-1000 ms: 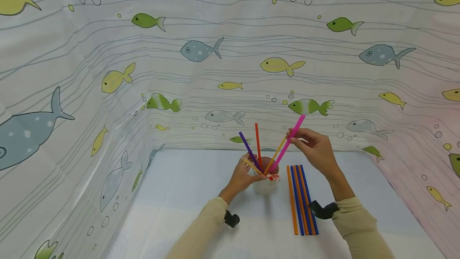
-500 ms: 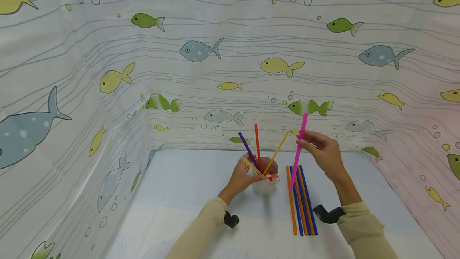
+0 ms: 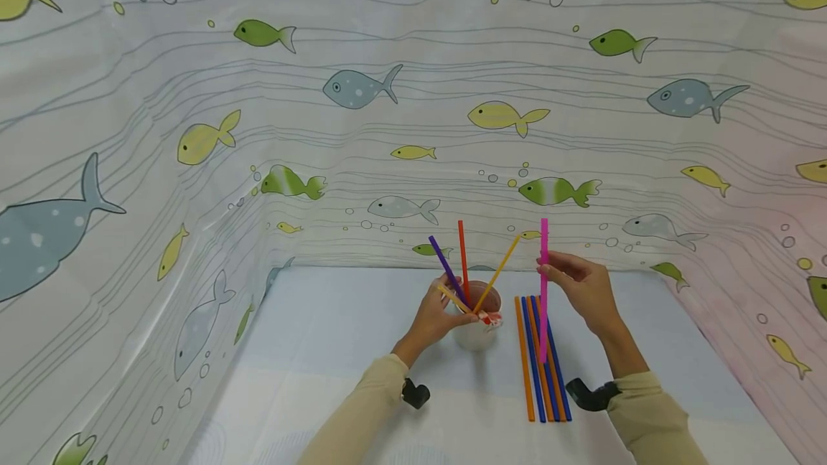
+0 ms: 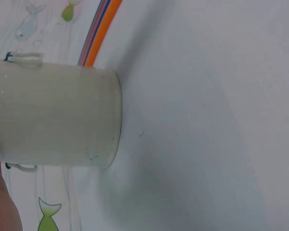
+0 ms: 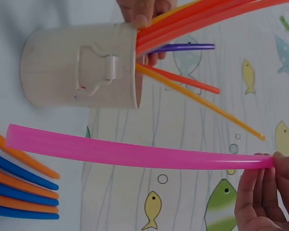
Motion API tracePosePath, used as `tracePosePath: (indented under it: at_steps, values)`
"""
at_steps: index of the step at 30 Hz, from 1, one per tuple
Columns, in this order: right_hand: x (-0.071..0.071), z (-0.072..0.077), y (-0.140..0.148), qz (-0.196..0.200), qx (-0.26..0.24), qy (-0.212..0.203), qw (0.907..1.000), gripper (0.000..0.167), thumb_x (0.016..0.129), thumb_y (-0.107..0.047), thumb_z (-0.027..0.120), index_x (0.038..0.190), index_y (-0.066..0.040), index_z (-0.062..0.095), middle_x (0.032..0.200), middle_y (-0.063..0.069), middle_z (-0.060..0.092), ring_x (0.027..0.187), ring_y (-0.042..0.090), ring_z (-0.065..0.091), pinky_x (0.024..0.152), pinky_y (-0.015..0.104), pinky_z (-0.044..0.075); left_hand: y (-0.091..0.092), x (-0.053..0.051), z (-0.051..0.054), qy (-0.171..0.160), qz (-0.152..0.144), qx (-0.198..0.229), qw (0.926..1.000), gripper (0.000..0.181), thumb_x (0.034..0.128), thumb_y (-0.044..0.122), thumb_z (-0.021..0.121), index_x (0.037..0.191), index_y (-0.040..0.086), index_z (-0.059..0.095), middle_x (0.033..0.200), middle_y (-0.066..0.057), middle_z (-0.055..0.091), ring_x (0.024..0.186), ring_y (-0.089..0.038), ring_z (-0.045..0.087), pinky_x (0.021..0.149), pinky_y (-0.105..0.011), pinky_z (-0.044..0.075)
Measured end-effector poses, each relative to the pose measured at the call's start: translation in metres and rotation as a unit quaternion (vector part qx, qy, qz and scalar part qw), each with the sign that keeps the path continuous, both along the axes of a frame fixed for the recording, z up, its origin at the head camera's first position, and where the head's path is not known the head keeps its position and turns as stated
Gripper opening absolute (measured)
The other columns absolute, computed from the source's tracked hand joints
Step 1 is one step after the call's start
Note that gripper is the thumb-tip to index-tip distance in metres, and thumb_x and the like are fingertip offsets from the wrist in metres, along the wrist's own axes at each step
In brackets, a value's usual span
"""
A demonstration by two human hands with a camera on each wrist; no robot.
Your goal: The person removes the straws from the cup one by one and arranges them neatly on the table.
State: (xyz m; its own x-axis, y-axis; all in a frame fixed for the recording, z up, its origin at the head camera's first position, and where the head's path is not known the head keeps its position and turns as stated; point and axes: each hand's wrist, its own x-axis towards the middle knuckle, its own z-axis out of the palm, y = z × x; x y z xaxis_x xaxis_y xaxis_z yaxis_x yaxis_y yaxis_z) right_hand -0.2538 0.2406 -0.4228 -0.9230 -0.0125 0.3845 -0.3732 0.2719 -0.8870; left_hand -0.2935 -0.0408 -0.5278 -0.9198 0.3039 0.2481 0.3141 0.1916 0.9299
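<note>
Near the table's far edge (image 3: 349,275), left hand (image 3: 430,318) grips cup (image 3: 477,338) while right hand (image 3: 586,293) pinches tube (image 3: 544,314) high, so a swing could scatter straws (image 3: 539,393).

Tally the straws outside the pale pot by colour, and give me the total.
Orange straws: 3
Blue straws: 3
Pink straw: 1, pinched by the right hand
Total: 7

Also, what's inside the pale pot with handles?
Poking out: one purple tube, yellow-orange tubes and several red-orange tubes. The pot hides their lower ends and its own bottom; anything else there can't be seen.
</note>
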Motion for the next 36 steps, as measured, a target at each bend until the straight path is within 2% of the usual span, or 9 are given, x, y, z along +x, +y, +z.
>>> tracePosePath:
  at_steps: [9,14,18,23,30,36]
  values:
    - [-0.006,-0.023,0.014,-0.041,0.016,-0.025,0.9987,0.043,0.093,-0.026,0.068,0.126,0.002,0.062,0.111,0.014,0.070,0.090,0.008,0.069,0.084,0.013,0.051,0.000,-0.001,-0.002,0.003,-0.001,-0.001,1.0000,0.091,0.0769,0.022,0.084,0.149,0.008,0.032,0.145,-0.013,0.039,0.136,-0.023,0.041,0.109,-0.039,0.035]
    - [-0.009,-0.036,0.020,-0.067,0.038,-0.067,0.9948,0.046,0.095,-0.030,0.065,0.129,0.001,0.060,0.115,0.018,0.067,0.090,0.003,0.068,0.081,0.012,0.051,0.000,-0.002,-0.002,0.001,0.001,-0.001,1.0000,0.090,0.0766,0.025,0.085,0.149,0.009,0.033,0.146,-0.014,0.038,0.136,-0.023,0.041,0.109,-0.039,0.036]
    - [-0.009,-0.043,0.024,-0.070,0.043,-0.105,0.9911,0.047,0.097,-0.030,0.063,0.132,0.001,0.057,0.120,0.020,0.064,0.094,0.006,0.068,0.081,0.014,0.052,0.000,-0.002,-0.001,-0.004,-0.002,0.001,1.0000,0.090,0.0768,0.024,0.085,0.149,0.009,0.032,0.148,-0.018,0.036,0.136,-0.023,0.041,0.110,-0.039,0.035]
    - [-0.010,-0.053,0.030,-0.069,0.053,-0.134,0.9872,0.047,0.098,-0.028,0.062,0.133,0.003,0.056,0.120,0.023,0.064,0.093,0.009,0.069,0.079,0.015,0.054,0.000,-0.002,-0.001,-0.007,-0.001,-0.002,1.0000,0.089,0.0772,0.024,0.084,0.149,0.011,0.033,0.147,-0.016,0.037,0.136,-0.021,0.041,0.110,-0.038,0.035]
    - [-0.014,-0.072,0.038,-0.081,0.074,-0.174,0.9787,0.048,0.098,-0.031,0.060,0.132,0.004,0.056,0.120,0.022,0.064,0.098,0.021,0.069,0.084,0.025,0.056,0.000,-0.002,-0.002,-0.007,-0.006,-0.003,1.0000,0.089,0.0780,0.023,0.083,0.149,0.009,0.031,0.148,-0.019,0.037,0.137,-0.022,0.040,0.110,-0.039,0.034]
    - [-0.015,-0.082,0.043,-0.086,0.074,-0.197,0.9737,0.047,0.098,-0.028,0.061,0.131,0.006,0.057,0.119,0.022,0.065,0.098,0.022,0.069,0.086,0.032,0.056,0.000,-0.002,-0.001,-0.007,-0.003,-0.008,0.9999,0.089,0.0781,0.025,0.083,0.149,0.010,0.032,0.148,-0.018,0.037,0.137,-0.022,0.040,0.110,-0.040,0.034]
